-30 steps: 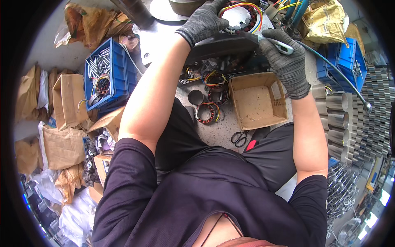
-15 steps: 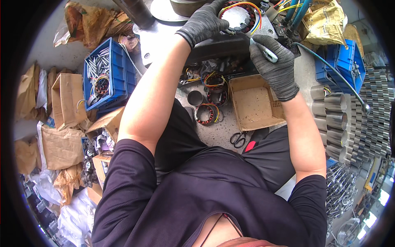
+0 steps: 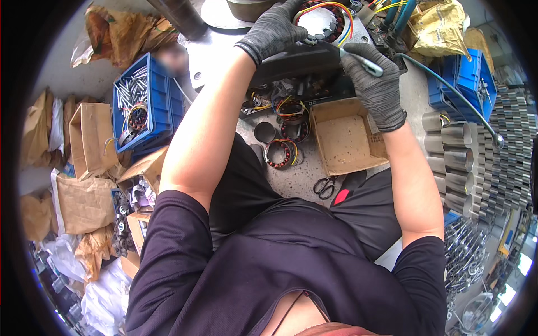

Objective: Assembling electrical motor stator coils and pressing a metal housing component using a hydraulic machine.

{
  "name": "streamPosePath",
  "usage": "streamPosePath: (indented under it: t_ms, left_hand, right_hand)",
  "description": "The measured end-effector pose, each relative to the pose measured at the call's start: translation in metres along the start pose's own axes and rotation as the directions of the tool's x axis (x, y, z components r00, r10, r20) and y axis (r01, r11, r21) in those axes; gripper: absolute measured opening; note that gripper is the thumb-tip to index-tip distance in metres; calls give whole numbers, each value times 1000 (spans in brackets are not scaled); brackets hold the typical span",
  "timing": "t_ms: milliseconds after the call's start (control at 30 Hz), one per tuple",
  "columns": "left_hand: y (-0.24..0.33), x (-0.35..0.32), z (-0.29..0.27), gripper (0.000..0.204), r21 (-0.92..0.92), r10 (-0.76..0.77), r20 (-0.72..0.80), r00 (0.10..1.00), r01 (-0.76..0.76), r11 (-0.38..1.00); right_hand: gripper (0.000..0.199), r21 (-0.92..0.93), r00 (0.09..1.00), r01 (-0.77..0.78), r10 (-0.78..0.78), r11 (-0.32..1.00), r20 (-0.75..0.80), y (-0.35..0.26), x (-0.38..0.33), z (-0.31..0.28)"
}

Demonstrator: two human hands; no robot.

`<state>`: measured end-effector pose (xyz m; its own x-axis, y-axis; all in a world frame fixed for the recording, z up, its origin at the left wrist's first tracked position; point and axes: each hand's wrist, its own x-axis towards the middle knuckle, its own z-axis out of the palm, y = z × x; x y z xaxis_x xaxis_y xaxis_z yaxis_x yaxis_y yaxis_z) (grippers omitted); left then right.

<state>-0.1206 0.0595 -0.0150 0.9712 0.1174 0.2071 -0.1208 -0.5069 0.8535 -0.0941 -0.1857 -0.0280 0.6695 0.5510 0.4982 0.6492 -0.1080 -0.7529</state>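
Observation:
My left hand, in a dark grey glove, grips a round copper-wound stator ring with coloured wires at the top of the head view. It rests on a black tray edge. My right hand, also gloved, is closed around a slim metal hand tool whose tip points at the ring. Below the hands lie more wound rings with yellow and orange leads on the grey workbench.
An open cardboard box sits under my right forearm, scissors near the bench edge. A blue crate of metal parts stands left, another blue crate right. Stacked metal tubes line the right; brown paper bags crowd the left.
My right hand lifted and moved left with the tool, bringing its tip closer to the ring. The left hand stayed on the ring.

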Motion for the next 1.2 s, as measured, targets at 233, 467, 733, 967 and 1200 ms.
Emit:
streamPosePath:
  t_ms: [233, 467, 733, 967, 1200]
  left_hand:
    - [-16, 2, -1, 107, -211, 48, -16, 999, -50, 976]
    - [-14, 2, -1, 108, -317, 17, 27, 999, -8, 948]
    - [-16, 7, 3, 108, -177, 64, -2, 998, -64, 982]
    - [-2, 0, 5, 103, -79, 103, 18, 995, -101, 992]
    - [-21, 15, 14, 88, 248, 137, 156, 978, -173, 953]
  right_hand:
    - [18, 445, 946, -324, 298, 835, 130, 1, -6, -30]
    - [18, 155, 999, -5, 11, 988, -42, 7, -8, -14]
    - [24, 96, 987, 17, -32, 995, 154, 12, 3, -29]
    - [28, 263, 924, -303, 216, 916, 315, 3, 7, -57]
    - [29, 141, 963, -102, 62, 985, 263, 21, 10, -47]
